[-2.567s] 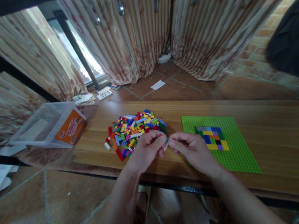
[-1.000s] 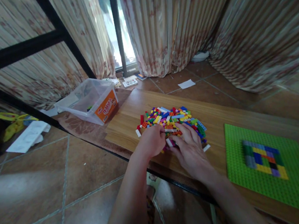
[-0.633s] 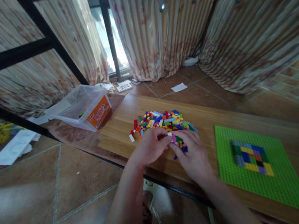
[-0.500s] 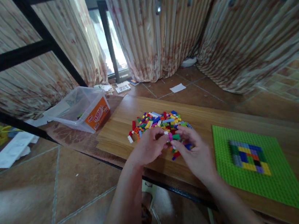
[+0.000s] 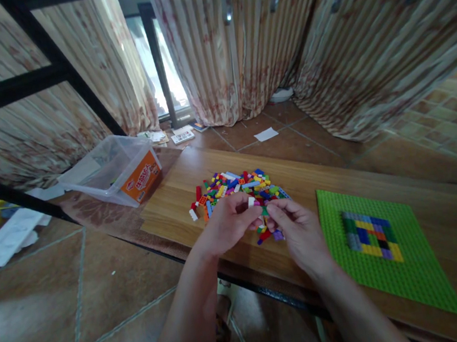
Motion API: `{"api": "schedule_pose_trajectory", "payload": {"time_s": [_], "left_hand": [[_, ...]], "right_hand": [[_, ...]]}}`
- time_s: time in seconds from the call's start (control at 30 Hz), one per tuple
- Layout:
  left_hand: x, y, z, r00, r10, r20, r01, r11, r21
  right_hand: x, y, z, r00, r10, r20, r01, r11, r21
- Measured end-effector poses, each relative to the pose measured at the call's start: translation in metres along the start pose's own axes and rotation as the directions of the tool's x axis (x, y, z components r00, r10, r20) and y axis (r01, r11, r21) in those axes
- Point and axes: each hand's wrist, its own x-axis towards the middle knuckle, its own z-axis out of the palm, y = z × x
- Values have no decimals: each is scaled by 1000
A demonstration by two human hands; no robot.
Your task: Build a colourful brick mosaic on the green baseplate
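Observation:
A heap of small coloured bricks [image 5: 230, 186] lies on a wooden tabletop [image 5: 173, 200]. My left hand [image 5: 228, 228] and my right hand [image 5: 298, 230] meet just in front of the heap, fingertips pinched together on a small green brick [image 5: 264, 210]. To the right lies a green baseplate [image 5: 394, 278] with a small patch of coloured bricks [image 5: 369, 235] pressed onto it.
A clear plastic tub [image 5: 111, 169] with an orange label stands at the table's left end. Striped curtains [image 5: 253, 38] hang behind, with papers [image 5: 266, 134] on the tiled floor. A black frame bar [image 5: 3, 94] crosses the upper left.
My hands dipped into the brick heap, then drew back toward me with a small green brick pinched between them. My view turned slightly to the left.

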Motion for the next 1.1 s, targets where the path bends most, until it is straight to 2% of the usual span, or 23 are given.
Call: {"api": "schedule_pose_trajectory", "payload": {"time_s": [0.1, 0.3, 0.43, 0.6, 0.7, 0.8, 0.93, 1.1], "left_hand": [[-1, 2, 2, 1000, -25, 1, 25, 1000, 7], [0, 5, 9, 996, -68, -64, 69, 997, 18], [1, 3, 10, 996, -83, -44, 82, 996, -24], [2, 0, 8, 997, -67, 39, 73, 981, -182], [3, -3, 7, 997, -58, 42, 67, 966, -248], [5, -5, 9, 998, -58, 23, 62, 961, -269], [6, -6, 12, 999, -38, -31, 31, 981, -191], [10, -6, 17, 998, -25, -63, 15, 988, -156]], "right_hand": [[0, 1, 2, 1000, -4, -21, 4, 1000, 9], [0, 3, 4, 999, -32, -25, 32, 999, 2], [-1, 3, 3, 999, -20, -34, 22, 998, 50], [-1, 0, 3, 994, 112, 10, -111, 954, 277], [2, 1, 0, 972, 232, 45, -229, 879, 418], [5, 2, -4, 943, 326, 69, -317, 814, 486], [5, -4, -5, 936, 340, 87, -339, 809, 480], [-1, -9, 2, 967, 251, 39, -249, 911, 329]]}}
